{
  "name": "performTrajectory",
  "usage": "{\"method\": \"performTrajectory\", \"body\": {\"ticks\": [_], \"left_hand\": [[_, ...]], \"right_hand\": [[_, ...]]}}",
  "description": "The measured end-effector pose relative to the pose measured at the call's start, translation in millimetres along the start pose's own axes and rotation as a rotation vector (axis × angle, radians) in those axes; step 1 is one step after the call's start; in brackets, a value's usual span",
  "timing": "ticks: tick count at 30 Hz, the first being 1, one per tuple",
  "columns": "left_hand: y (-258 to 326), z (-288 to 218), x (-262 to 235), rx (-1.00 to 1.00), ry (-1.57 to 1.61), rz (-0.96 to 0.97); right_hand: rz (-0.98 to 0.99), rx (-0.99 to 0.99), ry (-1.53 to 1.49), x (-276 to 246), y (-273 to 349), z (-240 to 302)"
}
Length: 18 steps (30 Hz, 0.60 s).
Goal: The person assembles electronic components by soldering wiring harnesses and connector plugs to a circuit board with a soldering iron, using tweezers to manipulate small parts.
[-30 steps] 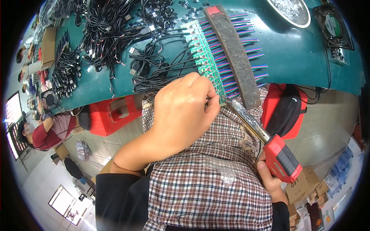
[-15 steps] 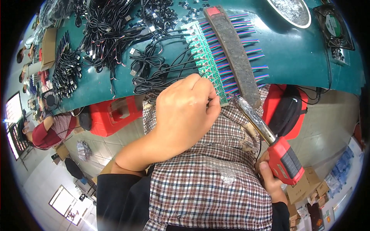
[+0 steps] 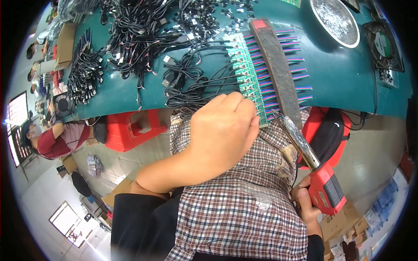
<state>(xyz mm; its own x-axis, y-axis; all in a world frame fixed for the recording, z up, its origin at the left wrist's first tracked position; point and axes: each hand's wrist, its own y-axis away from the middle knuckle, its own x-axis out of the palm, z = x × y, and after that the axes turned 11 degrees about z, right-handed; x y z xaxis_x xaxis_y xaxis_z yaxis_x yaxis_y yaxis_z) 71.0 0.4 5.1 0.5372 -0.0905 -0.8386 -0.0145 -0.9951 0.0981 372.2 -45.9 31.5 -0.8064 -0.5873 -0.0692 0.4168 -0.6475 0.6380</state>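
My left hand [image 3: 224, 130] is closed, knuckles up, over the near end of a green circuit board panel [image 3: 248, 74]. Its fingertips are hidden behind the hand, so what they pinch cannot be seen. My right hand [image 3: 306, 204] grips the red handle of a soldering iron [image 3: 311, 158]. The iron's tip lies close to the panel's near right corner, beside several thin coloured wires [image 3: 300, 70]. A dark, worn bar [image 3: 278, 69] with a red end rests across these wires. Black USB cables [image 3: 191, 87] run to the panel's left side.
Heaps of black cables [image 3: 135, 39] cover the back left of the green table [image 3: 331, 82], with small connectors [image 3: 222, 19] beside them. A metal bowl [image 3: 355, 39] and a fan [image 3: 383, 45] stand back right. Red stools [image 3: 126, 130] are below the edge; a co-worker [image 3: 56, 137] sits left.
The view has shifted, so the table and panel appear farther right and lower. Both hands stay by the panel's near end, the right still gripping the soldering iron.
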Motion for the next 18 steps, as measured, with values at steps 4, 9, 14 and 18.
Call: {"method": "performTrajectory", "body": {"ticks": [4, 9, 14, 18], "left_hand": [[-3.8, 4.1, -23.1, 0.004, -0.059, -0.02], [-17.2, 69.5, -56.3, -0.174, -0.315, -0.397], [-22.9, 125.5, -63.5, -0.278, -0.472, -0.469], [-24.9, 140.7, -65.1, -0.223, -0.411, -0.499]], "right_hand": [[-0.077, -0.172, -0.022, 12.2, -11.4, -6.1], [-0.102, -0.169, -0.129, 17.9, -15.6, 4.6], [-0.113, -0.156, -0.125, 21.4, -17.2, 7.0], [-0.087, -0.159, -0.113, 19.2, -17.9, 8.3]]}}
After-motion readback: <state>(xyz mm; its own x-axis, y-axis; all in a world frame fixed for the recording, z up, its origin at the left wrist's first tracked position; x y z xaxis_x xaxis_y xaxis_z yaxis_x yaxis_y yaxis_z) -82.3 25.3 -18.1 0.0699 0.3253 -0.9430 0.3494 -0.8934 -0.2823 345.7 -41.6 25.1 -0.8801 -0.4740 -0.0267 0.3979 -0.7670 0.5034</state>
